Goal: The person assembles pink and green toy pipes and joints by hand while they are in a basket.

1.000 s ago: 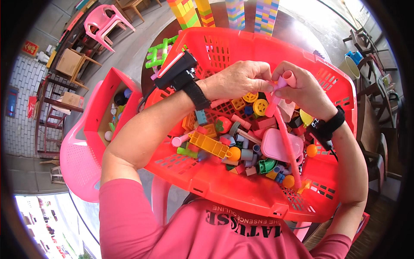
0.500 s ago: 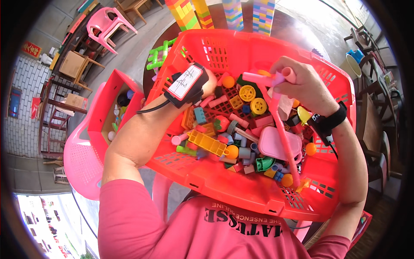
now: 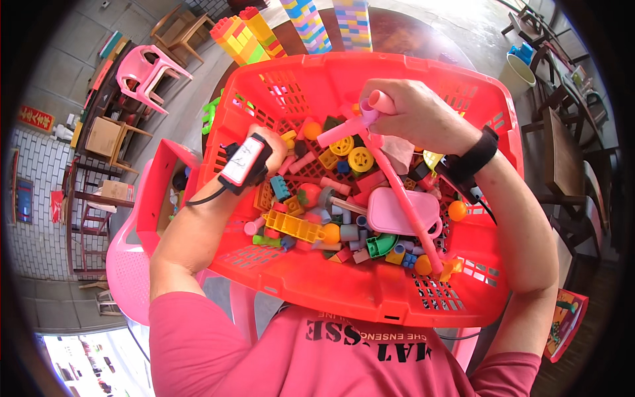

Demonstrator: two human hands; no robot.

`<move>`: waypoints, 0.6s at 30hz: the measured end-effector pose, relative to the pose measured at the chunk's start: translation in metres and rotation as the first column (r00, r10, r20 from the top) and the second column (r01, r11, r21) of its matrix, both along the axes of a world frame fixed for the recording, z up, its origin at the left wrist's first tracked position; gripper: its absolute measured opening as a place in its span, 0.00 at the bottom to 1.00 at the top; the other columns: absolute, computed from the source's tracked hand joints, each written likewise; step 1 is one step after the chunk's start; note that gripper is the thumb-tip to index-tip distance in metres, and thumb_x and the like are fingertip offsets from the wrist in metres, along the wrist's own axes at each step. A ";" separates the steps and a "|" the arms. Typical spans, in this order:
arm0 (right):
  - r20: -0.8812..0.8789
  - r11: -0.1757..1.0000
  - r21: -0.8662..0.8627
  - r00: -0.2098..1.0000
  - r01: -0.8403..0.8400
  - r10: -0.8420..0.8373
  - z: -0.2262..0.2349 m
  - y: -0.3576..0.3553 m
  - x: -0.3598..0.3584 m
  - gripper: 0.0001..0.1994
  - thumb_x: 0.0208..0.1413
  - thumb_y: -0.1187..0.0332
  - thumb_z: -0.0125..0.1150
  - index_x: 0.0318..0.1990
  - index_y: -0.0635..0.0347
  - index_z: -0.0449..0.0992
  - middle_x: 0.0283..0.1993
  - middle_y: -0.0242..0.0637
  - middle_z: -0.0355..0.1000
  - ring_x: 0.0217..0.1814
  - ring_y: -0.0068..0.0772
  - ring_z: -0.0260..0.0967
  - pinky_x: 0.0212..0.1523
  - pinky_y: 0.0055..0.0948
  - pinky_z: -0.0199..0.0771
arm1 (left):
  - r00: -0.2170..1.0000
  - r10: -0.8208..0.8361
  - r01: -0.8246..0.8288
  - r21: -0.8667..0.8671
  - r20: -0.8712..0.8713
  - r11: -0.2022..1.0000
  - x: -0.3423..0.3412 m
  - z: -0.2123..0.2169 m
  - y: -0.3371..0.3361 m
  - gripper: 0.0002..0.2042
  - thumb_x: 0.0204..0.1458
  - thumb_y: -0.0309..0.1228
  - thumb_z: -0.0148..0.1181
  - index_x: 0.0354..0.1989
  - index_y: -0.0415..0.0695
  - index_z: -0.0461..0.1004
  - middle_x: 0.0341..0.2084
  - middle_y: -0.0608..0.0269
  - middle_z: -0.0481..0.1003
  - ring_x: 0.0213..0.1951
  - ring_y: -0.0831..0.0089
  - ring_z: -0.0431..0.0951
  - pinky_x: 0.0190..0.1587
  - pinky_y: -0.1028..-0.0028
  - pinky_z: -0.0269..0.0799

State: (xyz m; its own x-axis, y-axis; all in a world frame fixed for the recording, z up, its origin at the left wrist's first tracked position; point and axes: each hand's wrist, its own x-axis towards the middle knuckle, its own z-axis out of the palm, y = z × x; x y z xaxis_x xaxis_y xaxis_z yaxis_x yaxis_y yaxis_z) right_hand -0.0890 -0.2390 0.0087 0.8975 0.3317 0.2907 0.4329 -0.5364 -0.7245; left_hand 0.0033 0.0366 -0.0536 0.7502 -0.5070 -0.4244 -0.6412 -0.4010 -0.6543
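The right hand (image 3: 413,116) was up over the far half of the red basket (image 3: 370,298), fingers wrapped tight round the top end of a long pink tube piece (image 3: 403,198). That tube ran on a slant, its long axis falling from the fist near the back wall down toward the person's right front corner, its lower end lying among the loose blocks. A shorter pink tube (image 3: 340,132) jutted out leftward from the same fist. The left hand (image 3: 274,155) sat lower at the basket's left wall, dipped into the pile near a yellow wheel (image 3: 361,159); whether its fingers were closed on anything could not be told, as the wrist-worn device (image 3: 243,162) covered the view. The right hand was clearly the one nearer the long piece. A yellow studded plate (image 3: 292,226) lay beside the left forearm, and brick towers (image 3: 307,25) stood beyond on the tabletop (image 3: 403,36).
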 end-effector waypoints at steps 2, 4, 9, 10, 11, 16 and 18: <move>0.005 1.000 0.003 1.000 -0.008 0.008 -0.001 0.001 -0.003 0.10 0.46 0.74 0.60 0.37 0.63 0.69 0.29 0.40 0.68 0.30 0.34 0.65 0.36 0.30 0.68 | 0.984 0.104 -0.132 -0.196 -0.146 0.972 0.000 0.024 -0.006 0.11 0.36 0.38 0.64 0.27 0.46 0.81 0.27 0.54 0.79 0.36 0.59 0.80 0.36 0.62 0.75; -0.026 1.000 0.014 1.000 -0.015 0.015 0.000 0.001 -0.005 0.11 0.46 0.75 0.60 0.39 0.61 0.69 0.30 0.39 0.68 0.32 0.33 0.66 0.37 0.30 0.68 | 0.949 0.134 -0.240 -0.376 -0.286 0.895 -0.001 0.045 -0.011 0.12 0.35 0.38 0.62 0.27 0.43 0.79 0.25 0.49 0.77 0.34 0.54 0.79 0.37 0.59 0.75; -0.122 1.000 0.021 0.992 0.007 -0.004 0.004 0.001 -0.004 0.13 0.46 0.75 0.61 0.41 0.61 0.69 0.31 0.36 0.70 0.35 0.27 0.68 0.39 0.27 0.70 | 0.878 -0.099 -0.345 -0.762 -0.469 0.547 -0.001 0.062 -0.023 0.15 0.49 0.39 0.61 0.39 0.41 0.75 0.25 0.55 0.76 0.32 0.64 0.79 0.36 0.69 0.74; -0.085 1.000 0.012 0.996 0.021 -0.020 0.004 0.002 -0.003 0.13 0.45 0.75 0.62 0.41 0.62 0.69 0.31 0.36 0.70 0.34 0.27 0.68 0.39 0.27 0.70 | 0.852 -0.154 -0.397 -0.809 -0.501 0.434 0.000 0.060 -0.024 0.15 0.52 0.38 0.60 0.41 0.41 0.74 0.26 0.58 0.77 0.32 0.68 0.79 0.36 0.71 0.74; -0.083 0.998 -0.012 0.995 0.056 -0.057 0.004 0.003 -0.001 0.14 0.45 0.75 0.62 0.41 0.62 0.70 0.31 0.35 0.70 0.34 0.26 0.68 0.39 0.27 0.70 | 0.774 -0.237 -0.515 -0.801 -0.587 0.305 0.002 0.058 -0.026 0.15 0.54 0.37 0.59 0.44 0.41 0.74 0.29 0.61 0.77 0.33 0.72 0.78 0.36 0.74 0.73; -0.161 0.990 -0.046 0.977 0.136 -0.141 0.007 0.006 0.002 0.13 0.43 0.76 0.64 0.37 0.64 0.71 0.32 0.32 0.71 0.34 0.21 0.67 0.39 0.24 0.70 | 0.445 -0.538 -0.865 -0.499 -0.716 -0.052 0.004 0.052 -0.029 0.15 0.61 0.33 0.52 0.54 0.40 0.70 0.38 0.68 0.76 0.35 0.83 0.76 0.39 0.82 0.72; -0.209 0.988 0.028 0.967 0.153 -0.144 0.008 0.008 0.003 0.10 0.43 0.77 0.64 0.35 0.65 0.73 0.32 0.30 0.71 0.34 0.18 0.66 0.37 0.21 0.70 | 0.413 -0.564 -0.893 -0.439 -0.715 -0.097 0.003 0.053 -0.030 0.15 0.61 0.33 0.53 0.53 0.40 0.70 0.37 0.67 0.76 0.36 0.83 0.76 0.39 0.81 0.72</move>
